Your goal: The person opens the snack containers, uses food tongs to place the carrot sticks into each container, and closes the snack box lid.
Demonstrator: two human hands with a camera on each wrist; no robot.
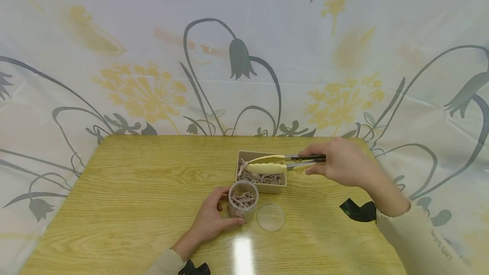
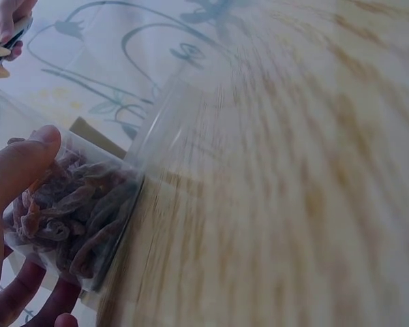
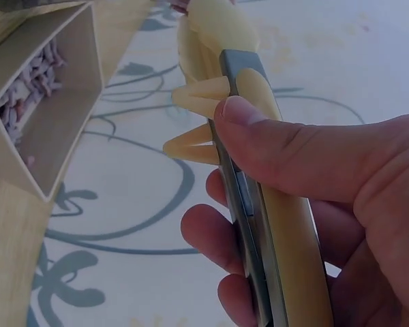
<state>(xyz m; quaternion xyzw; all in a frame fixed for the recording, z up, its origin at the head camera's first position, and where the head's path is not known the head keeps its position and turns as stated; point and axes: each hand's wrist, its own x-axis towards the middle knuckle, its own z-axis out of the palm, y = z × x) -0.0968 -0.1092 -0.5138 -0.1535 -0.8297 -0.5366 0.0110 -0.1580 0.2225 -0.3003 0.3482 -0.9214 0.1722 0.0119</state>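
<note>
My right hand [image 1: 341,164] grips a pair of tongs [image 1: 267,167] with cream-coloured tips and metal arms. Some pale brownish strips [image 1: 243,165] are between the tips, over a beige rectangular box [image 1: 280,188]. More greyish-brown strips lie in the bottom of that box. My left hand [image 1: 212,215] curls round a clear plastic jar [image 1: 243,213], thumb on the near side and fingers behind. The jar stands in front of the box with its mouth open. Inside it is a heap of strips [image 2: 71,211], seen through the wall in the left wrist view.
A round clear lid [image 1: 270,217] lies on the wooden table [image 1: 133,190], just right of the jar. Behind the table hangs a pale cloth [image 1: 160,54] printed with flowers. Dark straps [image 1: 359,210] are on both wrists.
</note>
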